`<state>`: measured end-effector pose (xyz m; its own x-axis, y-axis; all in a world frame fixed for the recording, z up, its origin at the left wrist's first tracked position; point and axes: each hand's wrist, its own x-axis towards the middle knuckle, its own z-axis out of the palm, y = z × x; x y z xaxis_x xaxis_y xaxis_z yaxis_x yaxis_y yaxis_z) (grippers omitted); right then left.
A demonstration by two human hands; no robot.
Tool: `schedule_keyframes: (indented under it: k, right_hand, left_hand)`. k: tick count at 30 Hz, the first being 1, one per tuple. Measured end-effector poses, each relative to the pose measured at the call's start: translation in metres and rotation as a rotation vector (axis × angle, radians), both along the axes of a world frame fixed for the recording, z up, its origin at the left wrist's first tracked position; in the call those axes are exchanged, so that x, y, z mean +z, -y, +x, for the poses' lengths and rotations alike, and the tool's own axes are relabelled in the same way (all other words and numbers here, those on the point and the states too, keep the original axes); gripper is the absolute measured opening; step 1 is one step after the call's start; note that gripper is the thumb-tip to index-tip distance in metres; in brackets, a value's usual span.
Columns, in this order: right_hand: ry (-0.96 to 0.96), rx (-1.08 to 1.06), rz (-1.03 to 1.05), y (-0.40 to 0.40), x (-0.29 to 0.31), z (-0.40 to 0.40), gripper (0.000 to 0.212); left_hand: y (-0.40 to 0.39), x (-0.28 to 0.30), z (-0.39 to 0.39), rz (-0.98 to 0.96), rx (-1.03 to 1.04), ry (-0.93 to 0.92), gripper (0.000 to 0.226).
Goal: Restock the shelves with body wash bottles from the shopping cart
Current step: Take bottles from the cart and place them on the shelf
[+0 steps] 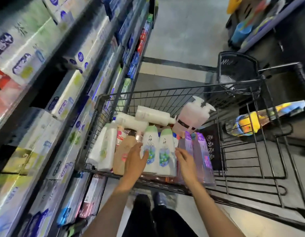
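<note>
Two bare hands are seen reaching into a black wire shopping cart (97, 106) from its near edge. The left hand (134, 159) is spread with straight fingers, its thumb laid against the front of the left one of two white body wash bottles with green caps (163, 151), which stand side by side in the middle of the cart; nothing is held in its grip. The right hand (184, 159) is held just right of that pair, its fingers loosely extended and its grip likewise holding nothing; whether it touches a bottle cannot be told. To the right of the pair, two purple bottles (199, 151) are packed together. To the left, a tan bottle (121, 156) and two white bottles (104, 149) are leaned against the cart wall. Behind them, two white pump bottles (148, 115) are laid on their sides across the pile, and one pale pink pump bottle (194, 115) is propped near the far right of the basket. Shelves (45, 93) stocked with boxed goods are seen along the left of the cart. The floor (182, 31) is grey, and motion blur is present throughout.
</note>
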<state>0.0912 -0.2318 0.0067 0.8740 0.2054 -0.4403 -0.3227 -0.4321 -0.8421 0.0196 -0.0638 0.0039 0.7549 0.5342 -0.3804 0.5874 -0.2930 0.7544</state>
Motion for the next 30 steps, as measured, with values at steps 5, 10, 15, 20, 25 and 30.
schedule_keyframes:
  k: [5,10,15,20,25,30]
  right_hand:
    - [-0.145,-0.089,-0.103,-0.024,-0.041,0.025,0.042]
    - [-0.17,-0.103,-0.178,-0.036,-0.062,0.033,0.045]
    - [-0.165,-0.145,-0.225,-0.048,-0.066,0.031,0.036]
    - [-0.207,-0.191,-0.224,-0.048,-0.069,0.034,0.037]
    - [-0.241,-0.211,-0.198,-0.047,-0.073,0.033,0.03]
    - [-0.21,-0.202,-0.213,-0.045,-0.075,0.033,0.024]
  left_hand:
    - [-0.007,-0.039,0.037,0.034,-0.102,-0.178,0.058]
    - [-0.007,-0.062,0.058,0.128,-0.21,-0.303,0.1]
    - [-0.01,-0.069,0.068,0.193,-0.23,-0.37,0.117]
    - [-0.013,-0.067,0.067,0.199,-0.162,-0.445,0.094]
    - [-0.008,-0.062,0.066,0.126,-0.163,-0.386,0.09]
    - [-0.019,-0.059,0.059,0.063,-0.137,-0.37,0.08]
